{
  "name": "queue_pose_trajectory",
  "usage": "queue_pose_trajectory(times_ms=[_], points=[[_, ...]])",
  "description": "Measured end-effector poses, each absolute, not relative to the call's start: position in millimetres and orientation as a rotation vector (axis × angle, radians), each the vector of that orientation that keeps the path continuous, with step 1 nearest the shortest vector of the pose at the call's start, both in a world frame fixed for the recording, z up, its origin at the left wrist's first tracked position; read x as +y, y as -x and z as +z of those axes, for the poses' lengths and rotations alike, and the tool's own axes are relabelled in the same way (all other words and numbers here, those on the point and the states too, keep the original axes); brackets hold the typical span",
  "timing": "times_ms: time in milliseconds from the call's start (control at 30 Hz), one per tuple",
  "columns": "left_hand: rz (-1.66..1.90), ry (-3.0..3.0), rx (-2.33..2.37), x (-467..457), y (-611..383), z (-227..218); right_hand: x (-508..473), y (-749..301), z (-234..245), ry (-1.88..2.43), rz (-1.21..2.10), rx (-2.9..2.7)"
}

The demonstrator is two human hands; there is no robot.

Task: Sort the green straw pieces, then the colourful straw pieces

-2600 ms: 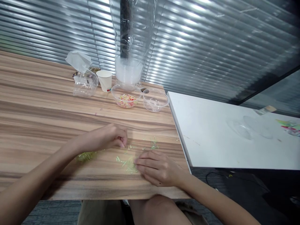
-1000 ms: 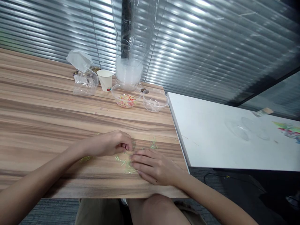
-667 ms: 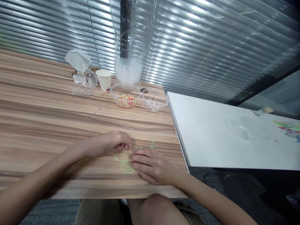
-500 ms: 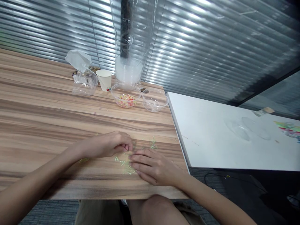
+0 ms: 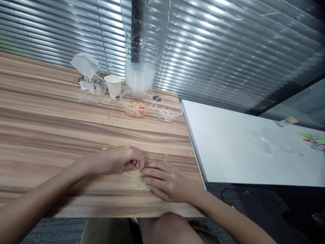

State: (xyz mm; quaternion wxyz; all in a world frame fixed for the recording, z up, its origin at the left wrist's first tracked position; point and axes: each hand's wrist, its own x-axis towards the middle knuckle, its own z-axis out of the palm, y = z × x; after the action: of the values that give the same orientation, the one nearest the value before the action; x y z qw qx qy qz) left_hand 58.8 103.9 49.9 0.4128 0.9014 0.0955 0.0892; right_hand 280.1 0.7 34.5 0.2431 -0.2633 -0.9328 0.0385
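My left hand (image 5: 130,159) is closed in a pinch, its fingertips touching or nearly touching those of my right hand. Something small and yellowish (image 5: 138,171) shows just below the pinch; its kind is hidden by the fingers. My right hand (image 5: 166,180) lies palm down with its fingers stretched out flat, tips beside that yellowish bit. Thin, see-through yellow-green strips (image 5: 139,184) lie in a loose heap under and beside the right fingertips. More such strips (image 5: 167,156) are beyond the right hand, and others (image 5: 109,147) lie behind the left wrist.
Farther back stand a clear bowl (image 5: 137,110) with red and yellow bits, another clear bowl (image 5: 167,113), a paper cup (image 5: 113,86), a clear plastic container (image 5: 91,93) and stacked tubs (image 5: 139,78) in a plastic sleeve. A white table (image 5: 223,135) adjoins on the right.
My left hand has shifted slightly, its fingertips now lower and closer to the yellowish bit. Strips behind the left wrist show more now. The right hand has hardly moved.
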Motion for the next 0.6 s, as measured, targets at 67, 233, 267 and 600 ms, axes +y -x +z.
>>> queue_pose_trajectory(times_ms=[67,233,267,600], points=[[0.224,-2.261,0.241,104.3,-58.6,50.1,0.7,-280.3,34.3,0.719,0.105,-2.554],[0.233,-2.255,0.233,105.7,-58.4,48.3,0.9,-279.8,34.5,0.727,0.125,-2.547],[0.243,-2.252,0.225,105.8,-58.3,47.6,1.0,-279.6,34.6,0.725,0.129,-2.544],[0.299,-2.231,0.159,105.8,-57.7,44.2,1.8,-280.5,33.4,0.740,0.180,-2.554]])
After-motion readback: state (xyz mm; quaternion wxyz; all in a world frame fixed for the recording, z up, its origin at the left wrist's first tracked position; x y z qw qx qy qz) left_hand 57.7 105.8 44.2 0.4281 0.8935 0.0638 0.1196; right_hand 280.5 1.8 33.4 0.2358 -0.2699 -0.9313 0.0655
